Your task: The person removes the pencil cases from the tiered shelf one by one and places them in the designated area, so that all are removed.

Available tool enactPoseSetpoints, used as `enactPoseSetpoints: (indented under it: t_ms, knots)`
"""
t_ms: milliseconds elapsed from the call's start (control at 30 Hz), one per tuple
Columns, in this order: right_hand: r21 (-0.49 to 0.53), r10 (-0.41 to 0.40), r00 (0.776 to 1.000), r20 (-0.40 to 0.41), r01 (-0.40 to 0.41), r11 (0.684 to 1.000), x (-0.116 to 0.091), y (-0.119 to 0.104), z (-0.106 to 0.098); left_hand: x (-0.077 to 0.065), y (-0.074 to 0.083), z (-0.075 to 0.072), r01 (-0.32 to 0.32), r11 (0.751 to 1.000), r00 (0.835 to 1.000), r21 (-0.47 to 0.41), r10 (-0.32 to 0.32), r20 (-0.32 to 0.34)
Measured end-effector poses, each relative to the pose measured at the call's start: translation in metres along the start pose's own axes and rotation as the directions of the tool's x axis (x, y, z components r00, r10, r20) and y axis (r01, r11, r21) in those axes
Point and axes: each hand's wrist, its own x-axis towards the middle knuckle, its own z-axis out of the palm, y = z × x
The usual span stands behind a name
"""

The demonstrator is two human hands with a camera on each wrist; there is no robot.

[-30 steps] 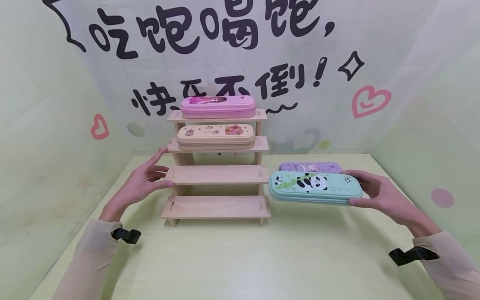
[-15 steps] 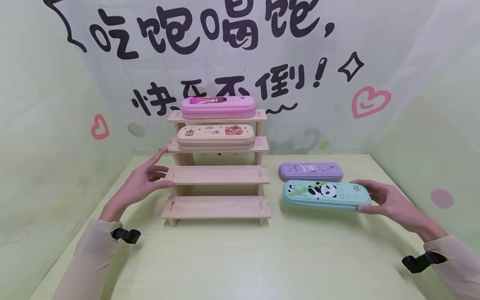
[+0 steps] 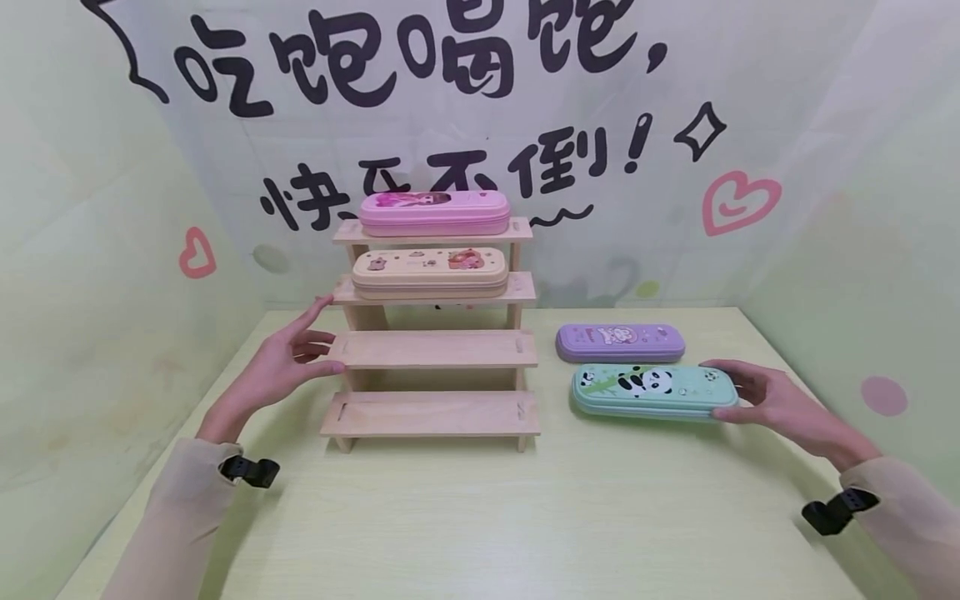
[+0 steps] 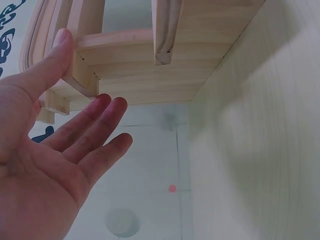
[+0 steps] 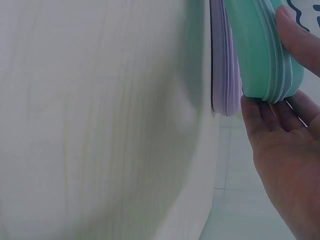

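My right hand (image 3: 768,408) grips the right end of a mint-green pencil case (image 3: 652,392) with a panda print, thumb at the near side and fingers around the far side. In the right wrist view the green pencil case (image 5: 267,55) appears slightly off the table. Just behind it a purple pencil case (image 3: 620,343) lies on the table. My left hand (image 3: 281,367) is at the left side of a four-step wooden stand (image 3: 435,350), fingers extended. Its thumb touches a stand board (image 4: 82,75) in the left wrist view; the other fingers spread loosely.
On the stand's top step sits a pink pencil case (image 3: 435,214), and a cream pencil case (image 3: 430,273) is on the step below. The two lower steps are bare. The pale wooden table (image 3: 480,517) is bounded by cloth walls at the back and both sides.
My right hand has moved the green pencil case rightward and down, away from the stand, uncovering the purple case behind it. My left hand has stayed at the stand.
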Motion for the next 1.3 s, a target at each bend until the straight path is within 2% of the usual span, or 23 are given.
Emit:
enactPoseSetpoints:
  t_ms: [467,667,1067,1300]
  knots:
    - [-0.027,0.059,0.997,0.053,-0.058,0.998,0.022,0.011,0.004,-0.001,-0.002,0.000,0.005,1.000,1.000,0.020,-0.005,0.000]
    - [-0.049,0.059,0.995,0.085,-0.055,0.997,0.028,0.014,0.001,0.000,-0.001,-0.001,-0.001,1.000,1.000,0.006,0.000,0.007]
    - [-0.131,0.074,0.994,0.080,-0.063,0.989,0.041,0.021,-0.004,-0.004,0.002,-0.003,0.017,1.000,1.000,0.005,-0.017,0.003]
    - [-0.119,0.071,0.994,0.078,-0.061,0.991,0.041,0.024,-0.004,-0.001,0.003,-0.001,0.011,1.000,1.000,0.009,-0.011,0.005]
